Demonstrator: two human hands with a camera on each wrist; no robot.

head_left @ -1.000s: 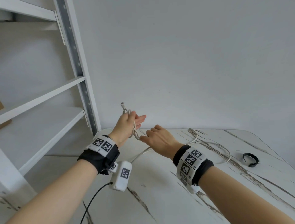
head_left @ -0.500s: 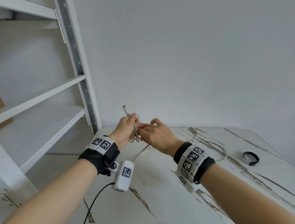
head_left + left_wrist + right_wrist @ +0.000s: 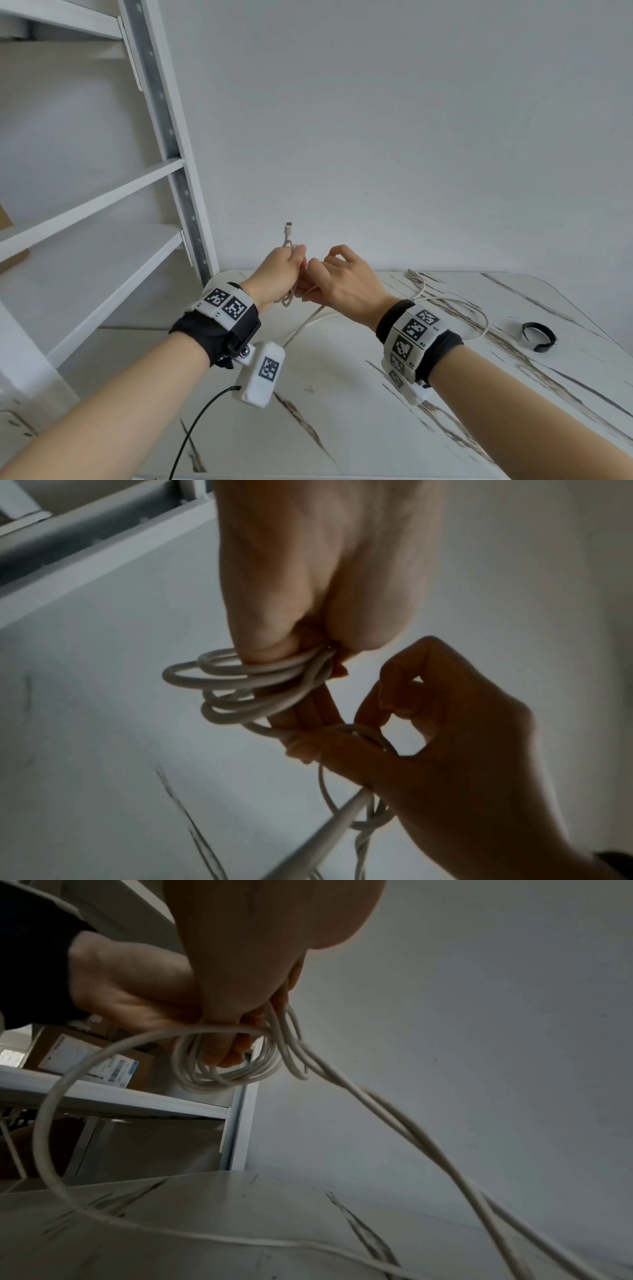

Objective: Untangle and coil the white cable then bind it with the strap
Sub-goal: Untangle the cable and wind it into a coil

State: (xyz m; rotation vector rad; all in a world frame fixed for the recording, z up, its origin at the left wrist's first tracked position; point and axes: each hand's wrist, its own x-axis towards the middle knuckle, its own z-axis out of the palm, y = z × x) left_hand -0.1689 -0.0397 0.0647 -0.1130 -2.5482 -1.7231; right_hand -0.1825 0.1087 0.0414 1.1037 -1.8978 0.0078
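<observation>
**Cable, white: part-coiled, held aloft; strap unused**

Item: cable [image 3: 310,320]. Several small loops are gathered in the left hand [image 3: 279,270], whose fingers [image 3: 260,639] are curled tight round the bundle; one plug end stands up above the fist. The loops hang below the fist, roughly upright.

Right hand [image 3: 342,281]: just beside the left and touching it, fingers [image 3: 377,704] bent, pinching the running length close under the bundle. Both hands are raised above the counter [image 3: 342,411].

Key relation: the uncoiled slack leaves the right fingers downward and to the right, touches the counter, sweeps out in a wide arc and ends at the far plug near the back edge. The right hand is the nearer to that slack; the next loop, in my judgement, calls for drawing from that side toward the bundle.

Strap [image 3: 538,336]: black, curled open, lying on the counter well apart to the right, beyond the arc of slack. Not yet in use.

Surface: white counter with dark marble-like streaks.

Room: plain pale wall behind; white shelves [image 3: 92,205] at left, a carton visible on one in the right wrist view.
</observation>
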